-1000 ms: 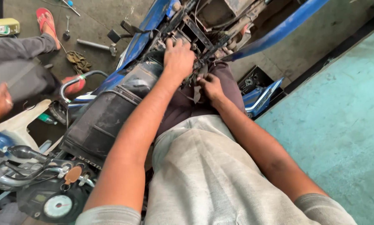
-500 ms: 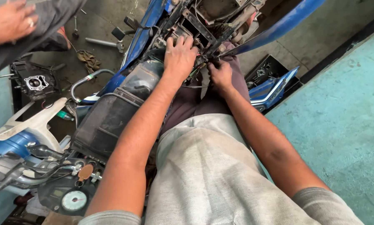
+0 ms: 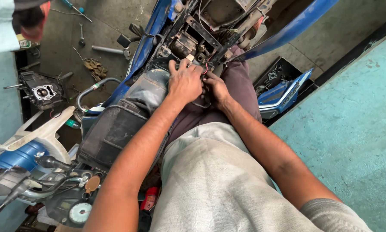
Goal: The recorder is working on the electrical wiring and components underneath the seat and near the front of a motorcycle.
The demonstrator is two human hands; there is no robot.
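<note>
Left hand (image 3: 184,83): flat, fingers spread on black wiring cluster (image 3: 200,60) inside stripped blue motorcycle frame (image 3: 146,43). Right hand (image 3: 216,88): pinching red wire (image 3: 207,68). Step: likely connector work; next needs fine grip.

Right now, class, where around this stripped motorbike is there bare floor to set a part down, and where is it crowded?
Free: the teal floor right of the blue panel. Crowded: the grey floor upper left, strewn with tools, a rag and an engine part; both hands fill the frame.

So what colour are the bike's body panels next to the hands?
Blue. The body panels show best in the head view, beside the left hand.
</note>
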